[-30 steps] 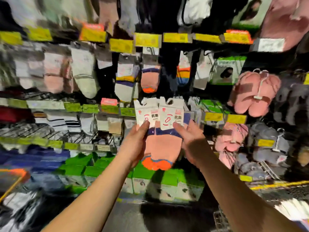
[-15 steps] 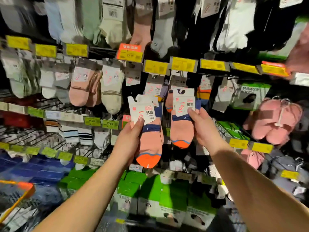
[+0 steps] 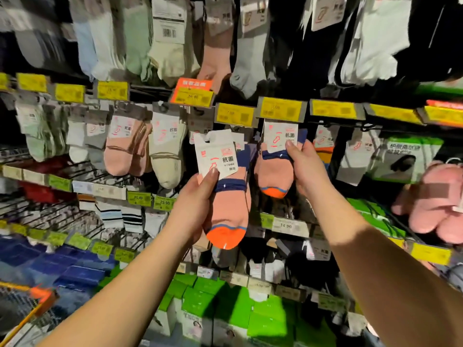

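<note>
Two pairs of pink socks with orange toes are in hand, one per hand, in front of the rack [image 3: 57, 172]. My left hand [image 3: 198, 204] grips the left pair [image 3: 230, 209] at its navy band, with the thumb pressed on the lower edge of the left card [image 3: 216, 156]. This pair hangs clear of the rack, slightly tilted. My right hand [image 3: 307, 166] pinches the right pair [image 3: 273, 171] at the band, thumb on the right card [image 3: 280, 136], and holds it up so that the card's top sits just under a yellow price tag [image 3: 281, 110]. The hook behind that tag is hidden, so I cannot tell whether the card is on it or off it. I judge the step to be hanging this pair there. The next move calls for lining the card's hole up with the hook tip, sliding the card back, then loosening the pinch and bringing the left pair to the same hook.
</note>
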`<state>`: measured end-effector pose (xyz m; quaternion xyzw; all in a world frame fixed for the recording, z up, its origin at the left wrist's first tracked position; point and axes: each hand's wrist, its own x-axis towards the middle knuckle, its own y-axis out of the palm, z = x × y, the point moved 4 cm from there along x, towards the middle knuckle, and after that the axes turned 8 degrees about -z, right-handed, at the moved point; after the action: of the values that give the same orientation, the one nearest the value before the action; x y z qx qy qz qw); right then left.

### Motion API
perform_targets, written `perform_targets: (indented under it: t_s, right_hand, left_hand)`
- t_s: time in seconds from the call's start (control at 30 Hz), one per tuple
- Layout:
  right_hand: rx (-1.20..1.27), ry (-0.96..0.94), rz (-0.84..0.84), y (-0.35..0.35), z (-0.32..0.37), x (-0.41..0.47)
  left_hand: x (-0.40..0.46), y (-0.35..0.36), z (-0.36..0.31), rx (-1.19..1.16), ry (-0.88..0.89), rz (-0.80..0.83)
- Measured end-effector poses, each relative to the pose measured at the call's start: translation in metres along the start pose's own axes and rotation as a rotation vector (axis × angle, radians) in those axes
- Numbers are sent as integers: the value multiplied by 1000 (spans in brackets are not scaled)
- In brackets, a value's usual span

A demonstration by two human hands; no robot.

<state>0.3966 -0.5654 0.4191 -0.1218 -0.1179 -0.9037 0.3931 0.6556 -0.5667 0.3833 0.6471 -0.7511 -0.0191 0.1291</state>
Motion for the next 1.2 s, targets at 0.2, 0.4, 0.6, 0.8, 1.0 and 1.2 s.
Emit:
perform_targets:
  t_s: [0.2,0.4,0.6,0.8,1.0,1.2]
  right_hand:
    - [14,29,-37,2,-14,17]
    - [-228,-12,-82,-1,-14,29]
    - [-743,8,-63,2,-15,43]
    - [-881,24,-35,9,-13,54]
    - [-961,23,-41,6,-20,56]
    - [-834,61,-124,-15,-25,27]
  left_hand:
    - [10,8,1,10,22,-3]
    - [15,12,6,-45,-26,10]
    - [13,18,8,-73,-52,48]
    - [10,18,9,-79,-86,31]
    - [7,17,10,-76,-103,46]
    - [5,11,15,-82,-120,54]
